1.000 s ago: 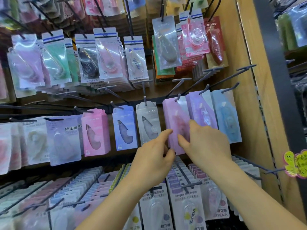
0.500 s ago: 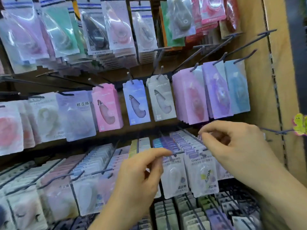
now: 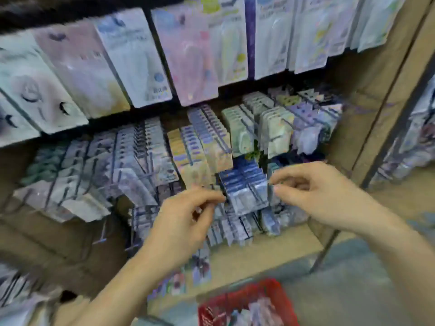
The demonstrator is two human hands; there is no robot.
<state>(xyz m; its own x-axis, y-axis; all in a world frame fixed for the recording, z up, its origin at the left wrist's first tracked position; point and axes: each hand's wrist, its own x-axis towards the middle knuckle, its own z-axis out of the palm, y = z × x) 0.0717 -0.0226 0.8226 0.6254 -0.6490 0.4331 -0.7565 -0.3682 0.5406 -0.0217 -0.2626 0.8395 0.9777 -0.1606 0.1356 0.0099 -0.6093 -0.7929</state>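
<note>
Blurrily, left hand, right hand flank blue packs; contact unclear.

One cam only, worn on the person's head. Wide-angle, faces forward and steeply down at the display rack, very near. Hanging packets fill the top and middle. Left grip and right grip sit lower centre, flanking the blue packets. Red basket is at the bottom edge, the rack's wooden side post on the right. Frame heavily blurred.
</note>
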